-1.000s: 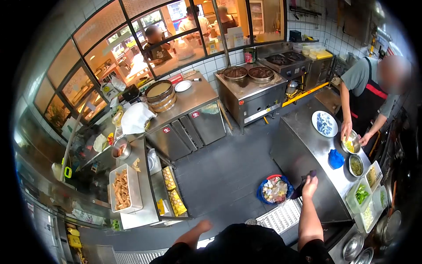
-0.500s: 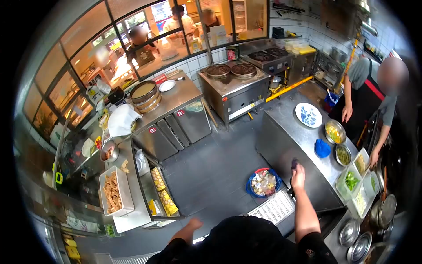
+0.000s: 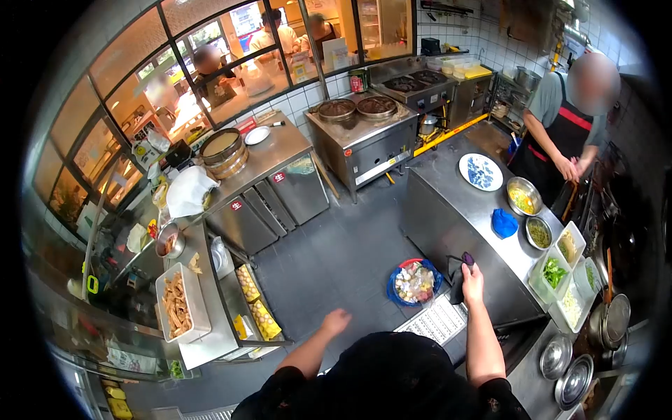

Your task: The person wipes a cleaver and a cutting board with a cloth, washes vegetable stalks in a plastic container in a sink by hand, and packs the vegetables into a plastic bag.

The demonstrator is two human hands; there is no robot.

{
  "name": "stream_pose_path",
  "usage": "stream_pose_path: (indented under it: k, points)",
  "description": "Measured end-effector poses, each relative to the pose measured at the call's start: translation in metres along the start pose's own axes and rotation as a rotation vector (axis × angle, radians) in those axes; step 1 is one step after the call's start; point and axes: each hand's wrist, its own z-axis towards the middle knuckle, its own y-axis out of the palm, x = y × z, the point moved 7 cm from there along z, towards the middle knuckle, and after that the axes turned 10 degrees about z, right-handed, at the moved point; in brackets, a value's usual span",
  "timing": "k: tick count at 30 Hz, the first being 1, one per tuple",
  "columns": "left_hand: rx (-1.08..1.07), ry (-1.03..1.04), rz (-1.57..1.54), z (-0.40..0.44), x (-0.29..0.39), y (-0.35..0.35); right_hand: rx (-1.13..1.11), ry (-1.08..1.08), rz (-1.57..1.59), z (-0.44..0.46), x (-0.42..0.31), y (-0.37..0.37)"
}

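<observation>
My right hand [image 3: 474, 283] is stretched forward at the corner of the steel counter, its fingers closed on a small dark purple object [image 3: 467, 260]. Something black and limp [image 3: 456, 281] hangs at that hand's left side; whether it belongs to the purple object I cannot tell. My left hand [image 3: 337, 321] is over the floor to the left, away from any object; its fingers are blurred. Between my hands, on the floor, stands a blue-lined basin [image 3: 392, 294] with a red rim, full of scraps and plastic.
On the right steel counter [image 3: 448, 168] are a patterned plate [image 3: 481, 172], a blue bundle [image 3: 504, 223], bowls and food tubs. A co-worker [image 3: 560, 119] stands behind it. At left, a white tub [image 3: 203, 315] holds brown pieces. A stove [image 3: 364, 143] stands ahead.
My left hand has risen forward and to the right. My right hand still grips the purple object, with the black thing now more visible. The co-worker's hands have come together.
</observation>
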Motion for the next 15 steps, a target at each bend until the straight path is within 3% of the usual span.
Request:
stream_pose_path:
  k: [2, 4, 7, 11, 14, 15]
  points:
    - [0.019, 0.125, -0.196, 0.028, 0.034, 0.021, -0.046, 0.076, 0.283, -0.003, -0.008, 0.011]
    - [-0.288, 0.189, -0.485, 0.024, 0.103, 0.023, -0.089, 0.161, 0.567, -0.018, -0.025, 0.027]
    - [-0.506, 0.218, -0.889, -0.016, 0.209, -0.007, -0.163, 0.218, 0.758, -0.041, -0.084, 0.053]
    - [-0.745, 0.232, -1.529, -0.041, 0.293, -0.034, -0.185, 0.240, 0.914, -0.056, -0.091, 0.061]
    - [-0.560, 0.293, -1.564, -0.009, 0.298, -0.024, -0.209, 0.234, 0.839, -0.065, -0.079, 0.061]
    - [-0.490, 0.262, -1.446, -0.009, 0.300, -0.027, -0.191, 0.253, 0.796, -0.069, -0.075, 0.060]
